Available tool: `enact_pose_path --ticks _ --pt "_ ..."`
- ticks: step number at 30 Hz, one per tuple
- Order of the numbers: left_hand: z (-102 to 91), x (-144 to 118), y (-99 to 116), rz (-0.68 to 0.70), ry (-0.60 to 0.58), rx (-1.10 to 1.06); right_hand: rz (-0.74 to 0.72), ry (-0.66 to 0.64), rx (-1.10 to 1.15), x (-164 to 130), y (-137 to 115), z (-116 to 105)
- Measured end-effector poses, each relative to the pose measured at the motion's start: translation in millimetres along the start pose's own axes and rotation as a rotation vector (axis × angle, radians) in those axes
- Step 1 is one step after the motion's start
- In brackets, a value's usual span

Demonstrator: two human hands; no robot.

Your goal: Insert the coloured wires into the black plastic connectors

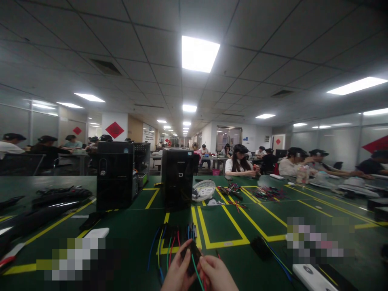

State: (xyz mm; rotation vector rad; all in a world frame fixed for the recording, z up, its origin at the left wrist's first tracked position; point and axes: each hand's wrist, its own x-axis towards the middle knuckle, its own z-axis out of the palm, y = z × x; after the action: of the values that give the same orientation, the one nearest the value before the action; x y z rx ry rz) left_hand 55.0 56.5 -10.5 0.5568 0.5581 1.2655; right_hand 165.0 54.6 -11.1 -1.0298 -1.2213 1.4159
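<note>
Low in the middle of the view, my left hand (178,270) is closed on a small black block-like part (194,255). A green wire (196,270) runs down across this part. My right hand (216,275) pinches at the part's right edge, with bits of a red wire (218,254) showing above and below its fingers; the wire's middle is hidden. Just beyond my hands lie several similar black parts (173,233) with blue, green, yellow and red wires. To the right is another black part (261,248) with blue and green-yellow wires.
Two black computer towers (114,178) (177,178) stand on the green table (218,220) marked with yellow tape. A white basket (203,190) and a wire heap (269,193) lie farther back. A white device (312,278) is at lower right. A person (239,161) sits opposite.
</note>
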Motion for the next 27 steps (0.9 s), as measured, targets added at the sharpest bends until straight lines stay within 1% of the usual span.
enact_pose_path --ticks 4,10,13,15,17,18,21,23,27 --pt "0.4 0 0 -0.008 -0.013 -0.001 -0.014 0.0 -0.016 0 -1 -2" --pt "2.5 -1 3 -0.03 -0.024 -0.011 -0.005 -0.016 0.03 -3 -8 -1" --pt "5.8 -1 4 -0.041 -0.034 -0.048 0.002 -0.028 0.095 -3 -9 2" --pt "9.0 -2 4 -0.047 -0.045 -0.08 0.023 -0.024 0.093 -3 -9 3" --pt "11.6 -1 3 -0.05 -0.006 -0.083 0.039 -0.015 0.024 -2 -7 6" --pt "12.2 -1 3 -0.039 0.032 -0.066 0.048 -0.011 -0.017 -2 -4 8" --pt "10.5 0 3 0.055 0.123 0.041 0.044 0.036 -0.077 0 6 17" --pt "7.7 0 5 0.112 0.139 0.127 0.025 0.07 -0.07 3 13 23" --pt "4.4 -3 7 0.117 0.16 0.214 -0.009 0.103 -0.026 4 21 29"
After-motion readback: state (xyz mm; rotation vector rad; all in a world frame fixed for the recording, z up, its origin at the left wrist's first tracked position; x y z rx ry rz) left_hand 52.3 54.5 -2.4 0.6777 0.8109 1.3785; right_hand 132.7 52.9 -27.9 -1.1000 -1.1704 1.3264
